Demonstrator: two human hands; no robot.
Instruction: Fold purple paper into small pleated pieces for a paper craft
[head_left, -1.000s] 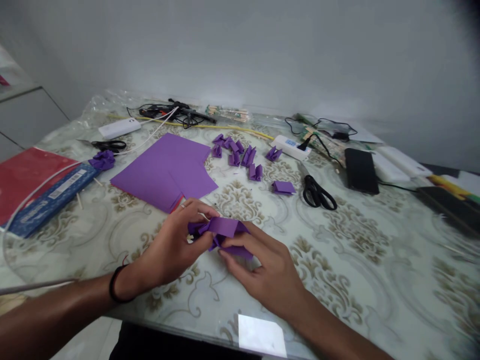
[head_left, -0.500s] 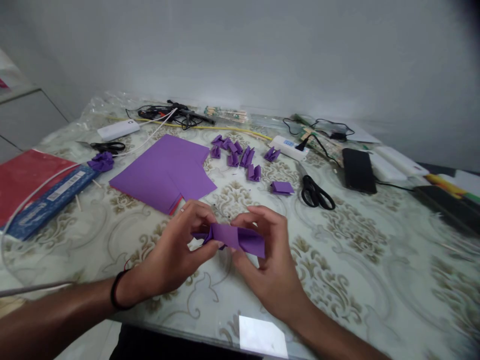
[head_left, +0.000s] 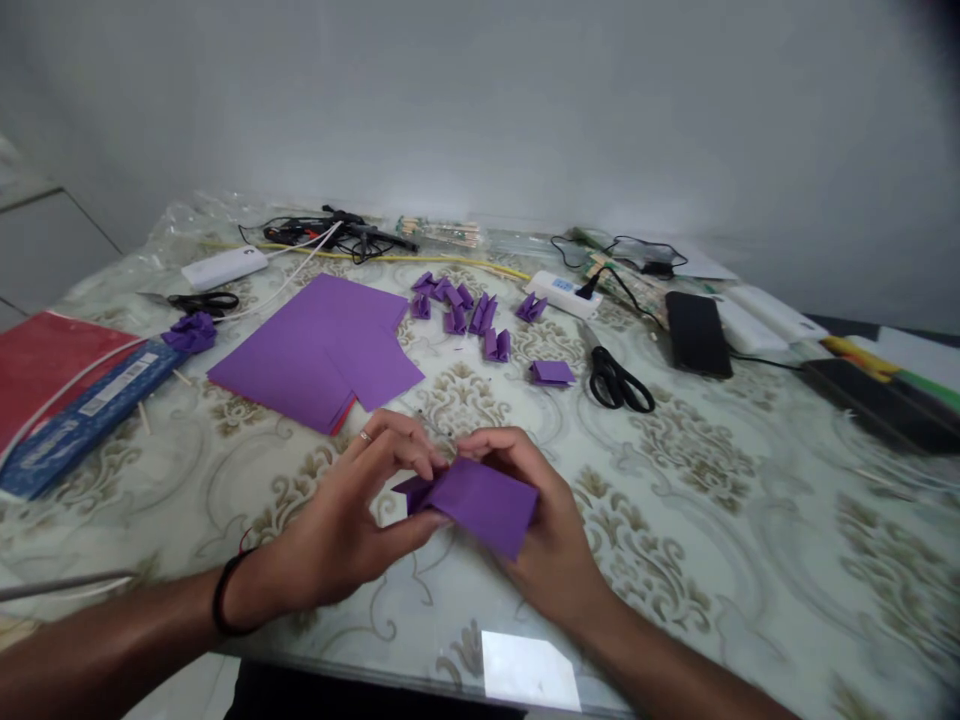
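A partly folded piece of purple paper (head_left: 484, 500) is held above the near part of the table. My left hand (head_left: 367, 500) pinches its left end between thumb and fingertips. Behind its right part, my right hand (head_left: 544, 520) grips it, with the thumb hidden by the paper. Several small folded purple paper pieces (head_left: 482, 313) stand farther back, and a flat folded one (head_left: 552, 373) lies nearer. Purple paper sheets (head_left: 307, 340) are spread left of centre, a little red showing beneath them.
Black-handled scissors (head_left: 619, 382) lie right of the folded pieces, a second pair (head_left: 202, 302) at the left. A black phone (head_left: 697, 335), a white power strip (head_left: 562, 293), crumpled purple paper (head_left: 190, 332) and a red-and-blue packet (head_left: 90, 400) rest on the patterned table (head_left: 750, 570).
The paper's right part has swung up and over, now showing a broad flat face toward me. My right thumb has gone behind it. The view has shifted slightly.
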